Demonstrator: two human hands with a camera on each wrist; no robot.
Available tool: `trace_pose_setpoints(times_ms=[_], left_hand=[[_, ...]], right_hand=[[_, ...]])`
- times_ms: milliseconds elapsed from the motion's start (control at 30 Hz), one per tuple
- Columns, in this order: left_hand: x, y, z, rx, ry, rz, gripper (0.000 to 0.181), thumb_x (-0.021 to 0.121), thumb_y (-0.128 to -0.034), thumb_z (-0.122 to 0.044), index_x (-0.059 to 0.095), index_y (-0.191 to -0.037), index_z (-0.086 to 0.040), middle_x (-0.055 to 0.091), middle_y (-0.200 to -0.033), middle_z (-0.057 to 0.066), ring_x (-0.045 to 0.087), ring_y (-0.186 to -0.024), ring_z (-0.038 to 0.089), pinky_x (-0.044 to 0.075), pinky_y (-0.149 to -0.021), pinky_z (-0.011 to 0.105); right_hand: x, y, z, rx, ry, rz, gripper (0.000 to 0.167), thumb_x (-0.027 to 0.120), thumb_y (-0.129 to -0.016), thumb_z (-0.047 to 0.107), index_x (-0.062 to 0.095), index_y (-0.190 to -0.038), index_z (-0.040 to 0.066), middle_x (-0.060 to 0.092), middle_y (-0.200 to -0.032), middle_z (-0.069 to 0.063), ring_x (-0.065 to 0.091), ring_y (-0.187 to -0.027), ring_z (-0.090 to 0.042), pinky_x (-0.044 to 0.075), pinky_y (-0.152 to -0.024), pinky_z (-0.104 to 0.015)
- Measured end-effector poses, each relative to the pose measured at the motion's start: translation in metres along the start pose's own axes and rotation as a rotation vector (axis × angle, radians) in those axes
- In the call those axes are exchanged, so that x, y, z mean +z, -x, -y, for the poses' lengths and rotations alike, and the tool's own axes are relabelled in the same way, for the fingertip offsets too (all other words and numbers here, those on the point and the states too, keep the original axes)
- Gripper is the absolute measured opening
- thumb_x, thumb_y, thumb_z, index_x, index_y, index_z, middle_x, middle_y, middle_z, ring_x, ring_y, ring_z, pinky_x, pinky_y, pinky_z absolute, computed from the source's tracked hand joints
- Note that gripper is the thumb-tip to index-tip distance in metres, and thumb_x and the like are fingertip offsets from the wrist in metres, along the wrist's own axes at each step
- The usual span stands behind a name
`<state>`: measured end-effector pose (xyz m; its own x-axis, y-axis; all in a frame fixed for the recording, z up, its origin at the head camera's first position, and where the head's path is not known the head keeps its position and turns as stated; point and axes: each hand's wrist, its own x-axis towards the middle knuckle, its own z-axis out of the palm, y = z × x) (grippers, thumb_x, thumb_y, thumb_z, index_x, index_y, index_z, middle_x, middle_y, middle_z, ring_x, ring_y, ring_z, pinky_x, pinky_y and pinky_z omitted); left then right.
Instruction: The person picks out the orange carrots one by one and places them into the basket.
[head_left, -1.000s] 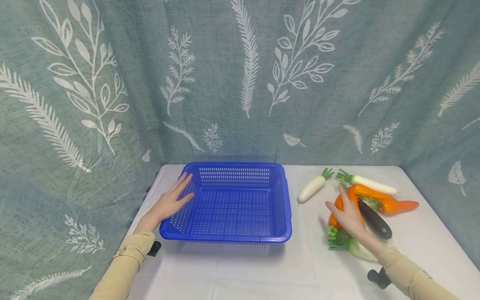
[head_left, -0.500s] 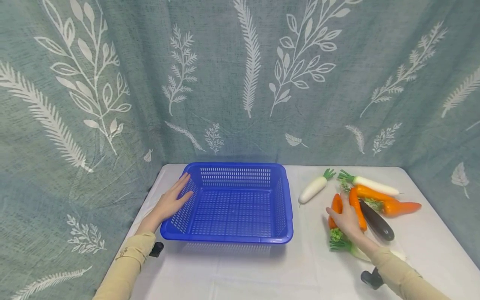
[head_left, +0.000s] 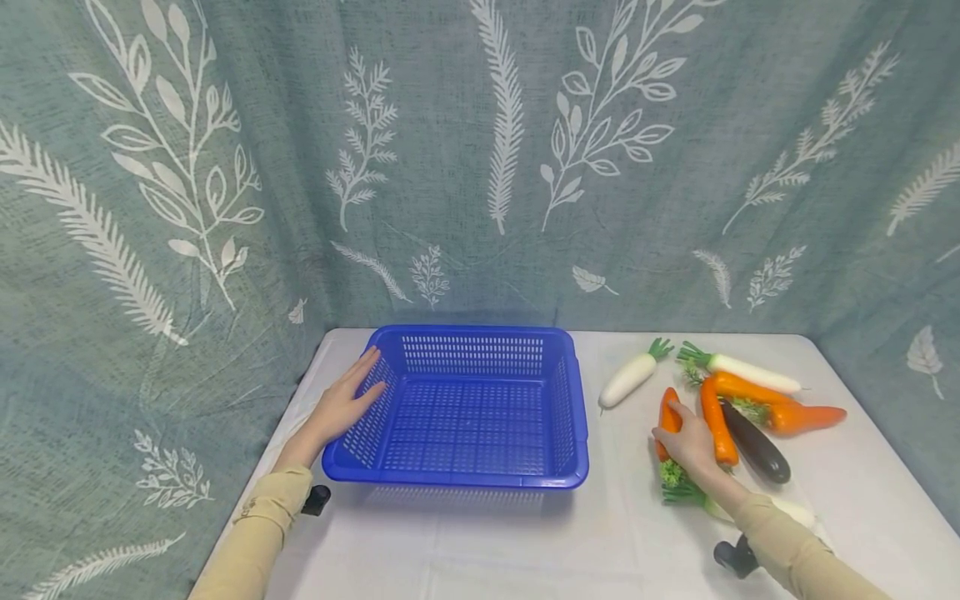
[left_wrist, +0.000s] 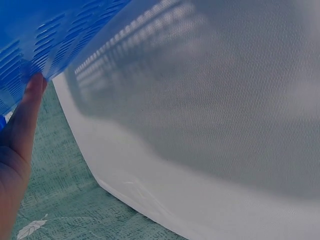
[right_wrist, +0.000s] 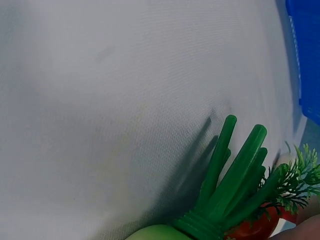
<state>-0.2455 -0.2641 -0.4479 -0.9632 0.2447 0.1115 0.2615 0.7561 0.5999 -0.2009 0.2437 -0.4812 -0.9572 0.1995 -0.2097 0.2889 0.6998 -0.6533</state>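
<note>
In the head view my right hand (head_left: 692, 442) holds an orange carrot (head_left: 667, 408), thumb on its near left side and fingers over it. The carrot's leafy top (head_left: 671, 473) points toward me. Right beside it are the green stalks (right_wrist: 235, 185) of a white radish (head_left: 787, 510), partly under my wrist. My left hand (head_left: 343, 408) rests at the left rim of a blue plastic basket (head_left: 457, 482), fingers fairly straight. In the left wrist view a finger (left_wrist: 34, 95) touches the basket's perforated wall.
Right of my right hand lie another carrot (head_left: 716, 421), a dark eggplant (head_left: 756, 442), more carrots (head_left: 806, 417) and a white radish (head_left: 753, 372). One more white radish (head_left: 628, 381) lies by the basket. A curtain (head_left: 480, 167) hangs behind the white table (head_left: 525, 542).
My right hand has come down onto the left carrot and taken hold of it; that carrot now lies further apart from the one beside it. My left hand stays at the basket.
</note>
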Motion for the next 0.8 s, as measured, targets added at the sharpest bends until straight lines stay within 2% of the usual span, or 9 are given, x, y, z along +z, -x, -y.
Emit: trace_pose_setpoints(times_ms=[233,467,600,800], left_hand=[[0.0012,-0.0010,0.0022,0.007,0.009,0.002,0.061,0.046,-0.0990,-0.028,0.024,-0.150,-0.004,0.018,-0.158,0.017,0.021,-0.142,0.042,0.021,-0.112,0.061],[0.0010,-0.0022,0.0023,0.011,0.021,-0.001,0.061,0.047,-0.0986,-0.027,0.025,-0.149,-0.003,0.018,-0.158,0.018,0.021,-0.142,0.043,0.021,-0.113,0.061],[0.0010,-0.0020,0.0021,0.014,0.019,-0.001,0.061,0.047,-0.0984,-0.027,0.025,-0.149,-0.002,0.018,-0.157,0.018,0.021,-0.142,0.043,0.021,-0.113,0.060],[0.0015,-0.0025,0.0026,0.013,0.024,-0.004,0.061,0.048,-0.0984,-0.027,0.025,-0.149,-0.002,0.018,-0.157,0.018,0.021,-0.142,0.042,0.020,-0.113,0.060]], right_hand=[[0.0014,-0.0003,0.0000,0.035,-0.044,0.014,0.062,0.055,-0.090,0.014,0.030,-0.144,-0.005,0.036,-0.138,-0.036,0.043,-0.117,-0.047,0.038,-0.102,-0.058],[0.0013,-0.0029,0.0002,0.103,-0.162,0.023,0.061,0.055,-0.090,0.012,0.031,-0.145,-0.001,0.029,-0.145,-0.034,0.035,-0.126,-0.047,0.032,-0.108,-0.058],[0.0012,-0.0041,0.0004,0.148,-0.221,0.031,0.060,0.055,-0.091,0.012,0.032,-0.145,0.001,0.028,-0.145,-0.033,0.035,-0.125,-0.046,0.032,-0.108,-0.057],[0.0009,-0.0049,0.0000,0.169,-0.244,0.026,0.059,0.056,-0.091,0.013,0.033,-0.144,0.001,0.030,-0.144,-0.032,0.036,-0.124,-0.045,0.033,-0.108,-0.056]])
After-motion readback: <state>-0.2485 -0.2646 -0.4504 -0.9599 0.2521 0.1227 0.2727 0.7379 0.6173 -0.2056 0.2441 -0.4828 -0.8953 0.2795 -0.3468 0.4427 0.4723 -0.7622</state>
